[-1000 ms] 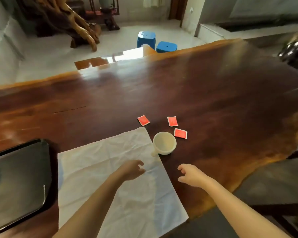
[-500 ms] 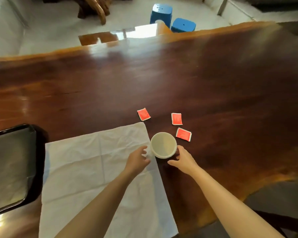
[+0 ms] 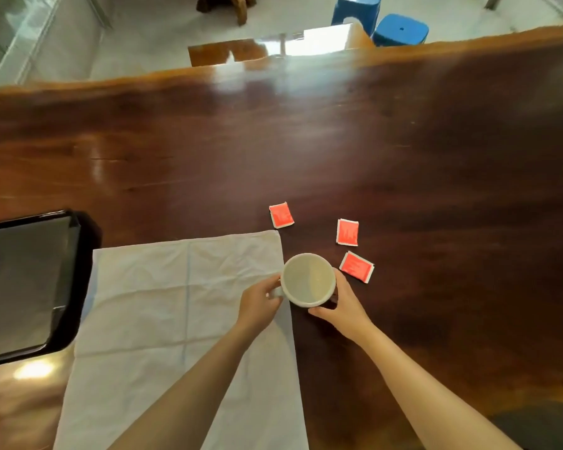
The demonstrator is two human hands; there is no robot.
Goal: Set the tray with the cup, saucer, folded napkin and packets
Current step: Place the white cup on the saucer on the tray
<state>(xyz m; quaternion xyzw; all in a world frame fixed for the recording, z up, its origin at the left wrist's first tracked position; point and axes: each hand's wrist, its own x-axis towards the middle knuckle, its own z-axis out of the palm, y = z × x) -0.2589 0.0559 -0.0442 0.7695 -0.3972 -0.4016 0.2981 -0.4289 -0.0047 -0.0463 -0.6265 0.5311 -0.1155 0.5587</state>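
The cup (image 3: 307, 279) is judged rigid, smooth, breakable and light. Its handle (image 3: 276, 292) is pinched by the left hand (image 3: 260, 300), and its side is wrapped by the right hand (image 3: 343, 303), fingers curled.

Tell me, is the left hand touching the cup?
Touching. The head view shows the left hand gripping the cup by its handle, with no gap between them.

Table (image 3: 403, 157) holds tray (image 3: 30, 287), napkin (image 3: 176, 303), 3 red packets (image 3: 347, 232).
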